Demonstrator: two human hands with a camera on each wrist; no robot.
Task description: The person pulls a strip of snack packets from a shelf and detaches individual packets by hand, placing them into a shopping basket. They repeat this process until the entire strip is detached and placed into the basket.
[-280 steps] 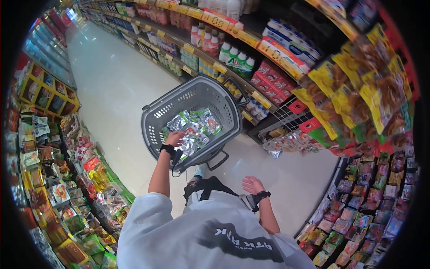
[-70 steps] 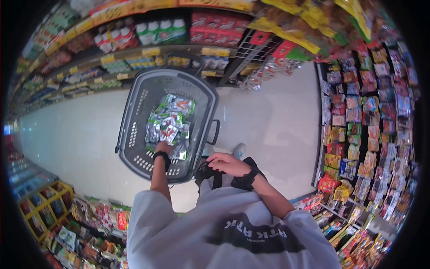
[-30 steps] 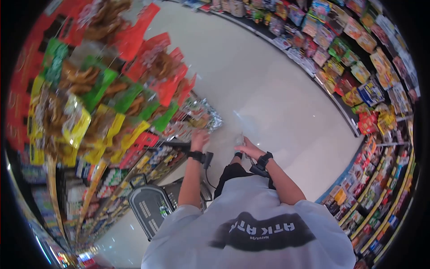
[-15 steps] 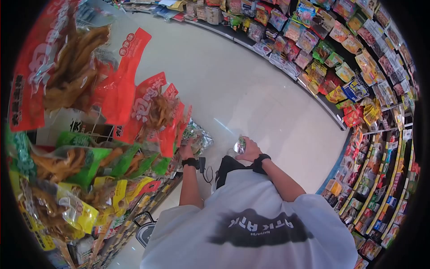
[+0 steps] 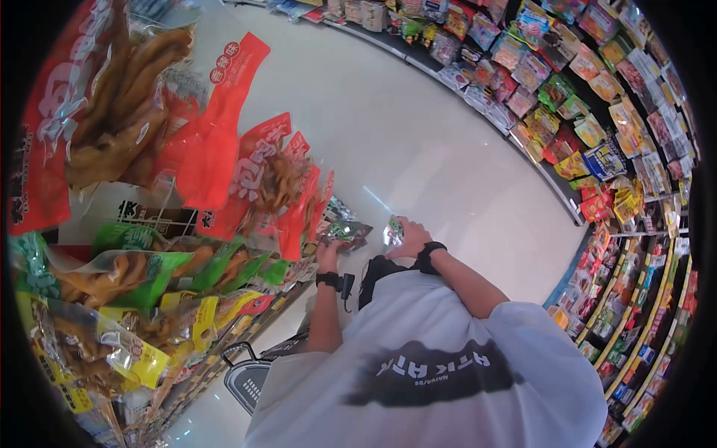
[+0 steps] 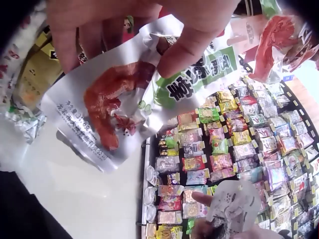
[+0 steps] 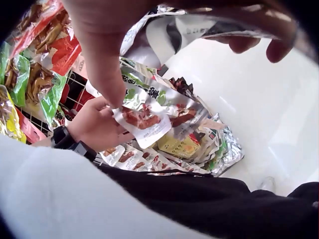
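My left hand (image 5: 327, 255) pinches a silver snack packet (image 6: 114, 99) by its upper edge, thumb across the front. Reddish-brown meat pieces and a green label are printed on it. In the right wrist view this packet hangs from my left hand (image 7: 102, 127) over a stack of similar silver packets (image 7: 127, 159) low on the rack. My right hand (image 5: 412, 237) grips another silver packet (image 5: 393, 231), a short way to the right in the head view. The left wrist view shows that packet's pale side (image 6: 234, 206), with fingers around it.
Red bags of brown food (image 5: 213, 127) hang close on the left, above green bags (image 5: 142, 272) and yellow bags (image 5: 134, 358). The grey basket (image 5: 250, 377) stands behind at lower left. Shelves of packets (image 5: 553, 89) curve along the right, across a pale floor (image 5: 448, 164).
Since 2.3 s ago, my body has turned from the basket to the hanging bags. My left hand has left the basket and lifted a rack packet; my right hand, then without one, now holds a packet.
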